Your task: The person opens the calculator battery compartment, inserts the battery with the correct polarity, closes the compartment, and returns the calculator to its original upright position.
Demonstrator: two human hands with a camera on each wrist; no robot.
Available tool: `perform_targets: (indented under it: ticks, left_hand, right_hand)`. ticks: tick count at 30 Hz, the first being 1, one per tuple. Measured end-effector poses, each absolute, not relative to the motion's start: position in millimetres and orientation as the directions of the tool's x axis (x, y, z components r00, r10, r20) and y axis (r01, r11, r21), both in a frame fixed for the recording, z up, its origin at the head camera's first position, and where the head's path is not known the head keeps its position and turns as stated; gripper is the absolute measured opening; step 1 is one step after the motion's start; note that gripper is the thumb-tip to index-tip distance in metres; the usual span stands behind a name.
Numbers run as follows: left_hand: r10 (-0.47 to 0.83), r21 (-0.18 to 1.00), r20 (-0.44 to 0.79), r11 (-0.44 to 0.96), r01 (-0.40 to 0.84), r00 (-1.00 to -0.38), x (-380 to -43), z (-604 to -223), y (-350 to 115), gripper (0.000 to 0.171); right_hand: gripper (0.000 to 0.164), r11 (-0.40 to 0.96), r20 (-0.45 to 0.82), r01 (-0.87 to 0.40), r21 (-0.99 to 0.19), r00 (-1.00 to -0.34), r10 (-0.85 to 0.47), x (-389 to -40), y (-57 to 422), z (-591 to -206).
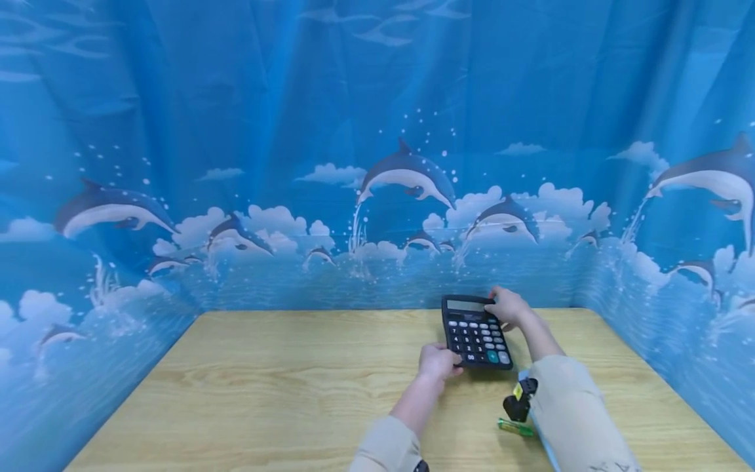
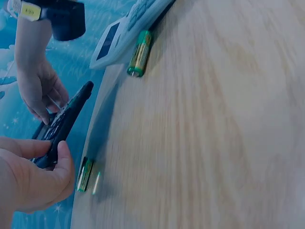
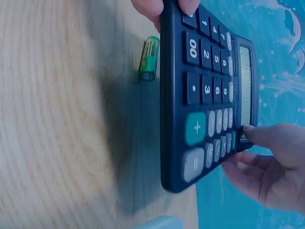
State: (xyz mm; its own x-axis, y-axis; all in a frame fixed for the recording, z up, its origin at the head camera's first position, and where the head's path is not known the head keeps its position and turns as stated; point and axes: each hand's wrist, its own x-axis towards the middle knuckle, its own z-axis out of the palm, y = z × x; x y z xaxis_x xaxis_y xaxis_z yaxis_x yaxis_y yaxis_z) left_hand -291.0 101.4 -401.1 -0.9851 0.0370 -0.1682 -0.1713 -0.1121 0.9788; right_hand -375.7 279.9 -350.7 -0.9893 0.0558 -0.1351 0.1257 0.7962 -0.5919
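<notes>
A black calculator (image 1: 479, 333) is held tilted above the far right part of the table, its keys and grey display (image 3: 245, 83) facing up. My left hand (image 1: 438, 362) pinches its near left corner, thumb on the key side, also seen in the left wrist view, where the left hand (image 2: 40, 179) has the calculator (image 2: 64, 117) edge-on. My right hand (image 1: 510, 308) holds the far right edge; in the right wrist view the right hand (image 3: 271, 164) has its thumb beside the display and its fingers under the back. A green battery (image 3: 149, 58) lies on the table below the calculator.
Another green battery (image 1: 515, 427) lies near my right forearm, beside a pale blue device with a screen (image 2: 126, 36), mostly hidden by the sleeve in the head view. The wooden table (image 1: 265, 380) ends against a blue dolphin-print curtain (image 1: 283, 131).
</notes>
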Motion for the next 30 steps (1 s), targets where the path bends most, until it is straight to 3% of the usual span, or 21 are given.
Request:
perform_targets:
  ticks: [9,19,30]
  left_hand:
    - [0.054,0.981,-0.161,-0.1,-0.166,-0.985,-297,-398,83,0.04]
    - [0.044,0.993,-0.11,-0.035,-0.112,-0.993,-298,-385,74,0.036]
    - [0.026,0.98,0.008,0.197,0.013,-1.0,-300,-368,49,0.041]
  right_hand:
    - [0.029,0.799,0.002,-0.031,-0.601,-0.999,-0.038,-371,275,-343]
    - [0.031,0.746,0.037,-0.049,-0.665,-0.999,-0.033,-372,267,-334]
    - [0.056,0.643,0.063,-0.077,-0.762,-0.997,-0.044,-369,255,-334]
